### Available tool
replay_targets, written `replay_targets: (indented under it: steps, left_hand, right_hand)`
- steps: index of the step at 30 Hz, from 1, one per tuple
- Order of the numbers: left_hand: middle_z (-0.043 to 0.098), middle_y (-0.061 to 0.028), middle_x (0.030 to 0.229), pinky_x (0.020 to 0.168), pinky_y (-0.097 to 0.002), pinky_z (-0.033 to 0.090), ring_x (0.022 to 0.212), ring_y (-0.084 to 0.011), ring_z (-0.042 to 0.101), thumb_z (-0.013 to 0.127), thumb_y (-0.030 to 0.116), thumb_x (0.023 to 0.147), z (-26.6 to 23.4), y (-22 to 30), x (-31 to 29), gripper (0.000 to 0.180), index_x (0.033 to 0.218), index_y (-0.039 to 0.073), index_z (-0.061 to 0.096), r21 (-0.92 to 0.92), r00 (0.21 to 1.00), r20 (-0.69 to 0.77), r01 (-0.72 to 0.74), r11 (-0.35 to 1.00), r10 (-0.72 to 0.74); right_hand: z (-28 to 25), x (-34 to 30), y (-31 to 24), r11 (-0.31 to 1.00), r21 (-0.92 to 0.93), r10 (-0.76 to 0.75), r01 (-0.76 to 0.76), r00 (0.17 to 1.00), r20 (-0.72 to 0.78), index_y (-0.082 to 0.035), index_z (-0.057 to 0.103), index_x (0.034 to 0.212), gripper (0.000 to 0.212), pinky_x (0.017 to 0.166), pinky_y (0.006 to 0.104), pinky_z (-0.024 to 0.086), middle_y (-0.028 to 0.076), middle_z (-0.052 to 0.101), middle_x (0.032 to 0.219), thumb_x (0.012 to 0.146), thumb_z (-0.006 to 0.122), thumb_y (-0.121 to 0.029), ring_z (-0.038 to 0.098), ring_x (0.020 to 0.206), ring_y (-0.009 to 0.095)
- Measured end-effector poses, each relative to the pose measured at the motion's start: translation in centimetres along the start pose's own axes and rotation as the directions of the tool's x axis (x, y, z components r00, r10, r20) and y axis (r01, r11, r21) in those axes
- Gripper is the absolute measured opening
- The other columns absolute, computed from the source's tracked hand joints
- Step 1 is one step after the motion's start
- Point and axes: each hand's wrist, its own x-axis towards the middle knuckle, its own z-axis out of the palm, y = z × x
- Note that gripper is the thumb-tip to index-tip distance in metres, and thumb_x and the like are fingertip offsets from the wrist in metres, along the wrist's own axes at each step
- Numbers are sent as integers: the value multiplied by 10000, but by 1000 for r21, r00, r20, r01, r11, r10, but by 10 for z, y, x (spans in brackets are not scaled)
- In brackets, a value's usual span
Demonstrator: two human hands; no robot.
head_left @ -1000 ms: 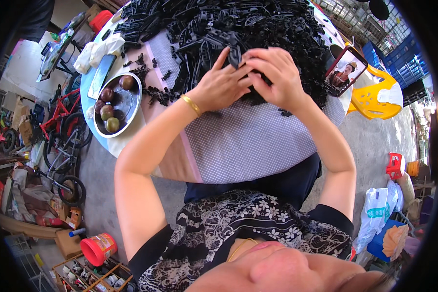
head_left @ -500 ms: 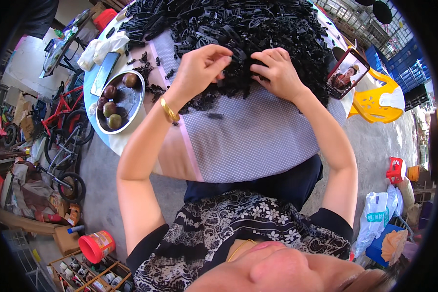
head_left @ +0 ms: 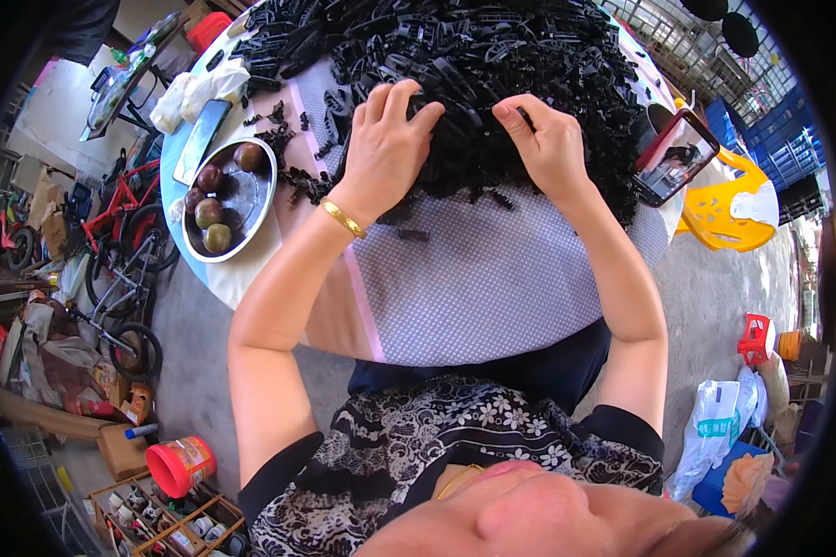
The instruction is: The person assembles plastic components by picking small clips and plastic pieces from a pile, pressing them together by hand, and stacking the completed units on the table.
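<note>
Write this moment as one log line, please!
left hand: at black parts, hold unclear | right hand: at black parts, hold unclear | metal bowl: round fruits inside | lit phone: right side of table

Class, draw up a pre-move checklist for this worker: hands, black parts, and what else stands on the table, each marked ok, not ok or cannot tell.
1. Left hand and right hand apart from each other: ok.
2. Both hands at the near side of the black plastic parts pile: ok.
3. Fingers free of parts: cannot tell, dark on dark.
4. All parts gathered in the pile: not ok, a loose black part lies on the tablecloth.
5. Metal fruit bowl apart from the left hand: ok.
6. Smartphone firmly supported: cannot tell.
</note>
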Motion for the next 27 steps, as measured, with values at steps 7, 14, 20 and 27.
replay_targets:
  steps: [7, 14, 20, 27]
  left_hand:
    - [596, -84, 942, 704, -295, 484, 792, -207, 600, 669, 31, 762, -11, 8, -4, 303, 1058, 46, 611, -301, 995, -103, -31, 953, 0]
    - [629, -58, 920, 718, -233, 497, 783, -96, 597, 612, 44, 863, -15, 22, -20, 304, 1155, -17, 559, -806, 776, 570, 592, 1, -271]
    - [611, -61, 926, 791, -263, 519, 849, -150, 629, 631, 6, 835, -5, 21, -31, 303, 1121, -3, 534, -813, 786, 582, 556, -176, -208]
    - [615, -120, 990, 849, -305, 533, 918, -195, 639, 602, 2, 853, -8, 26, -32, 307, 1143, -15, 505, -781, 756, 618, 556, -284, -218]
  right_hand:
    - [-17, -9, -5, 810, 454, 267, -370, 923, 276, -48, 661, 1021, 288, 580, 223, 395, 30, 539, 651, 920, 527, -281, 475, 633, 79]
    - [-11, -22, -21, 964, 249, -125, 99, 988, 91, -17, 594, 1130, 268, 627, 263, 454, 79, 589, 853, 867, 548, -41, 549, 696, 147]
    - [1, -33, -24, 929, 369, -47, 32, 998, 31, -45, 642, 986, 234, 597, 250, 477, 56, 648, 851, 759, 689, -16, 620, 722, 161]
    - [7, -30, -19, 894, 296, -328, 336, 942, -76, -57, 690, 802, 140, 622, 262, 500, 50, 675, 819, 681, 756, -35, 628, 740, 174]
